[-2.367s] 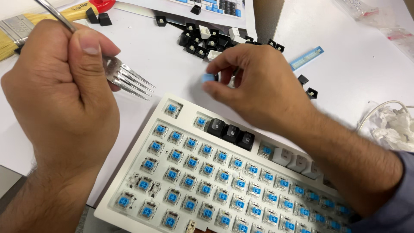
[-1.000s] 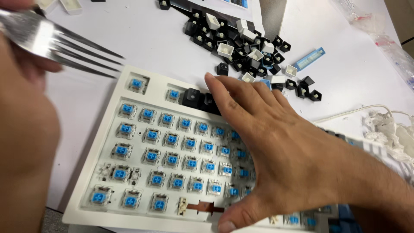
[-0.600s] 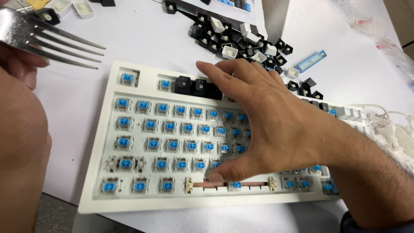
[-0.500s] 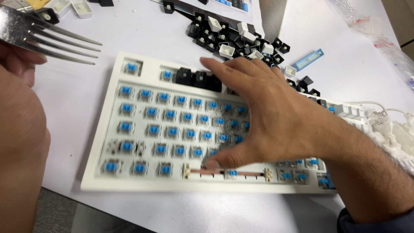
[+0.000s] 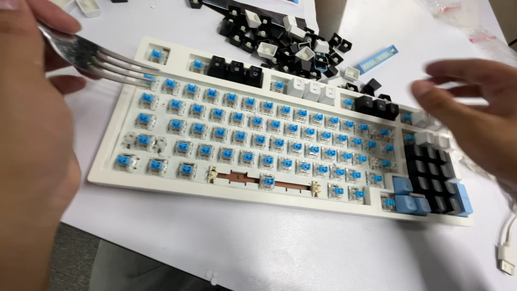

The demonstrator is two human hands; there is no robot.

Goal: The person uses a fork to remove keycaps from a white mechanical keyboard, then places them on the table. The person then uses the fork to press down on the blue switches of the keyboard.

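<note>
- The left hand [image 5: 32,140] is closed around a shiny metal fork [image 5: 94,58]. The fork's prongs point at the top left corner of the keyboard [image 5: 177,186] and sit just over the switches there.
- The right hand [image 5: 474,116] holds nothing. Its fingers are spread and bent a little, and it floats above the right end of the keyboard, not touching it.
- The keyboard is white and lies at a slant on the white table [image 5: 301,248]. Most of its keys are off, so rows of little blue switches [image 5: 253,140] show.
- Some black keys [image 5: 235,70] and white keys [image 5: 311,90] sit in the keyboard's top row.
- The number pad [image 5: 433,175] at the keyboard's right end has black and light blue keys on it.
- A pile of loose black and white keycaps [image 5: 285,40] lies just behind the keyboard.
- A white cable plug [image 5: 505,257] lies on the table past the keyboard's right end.
</note>
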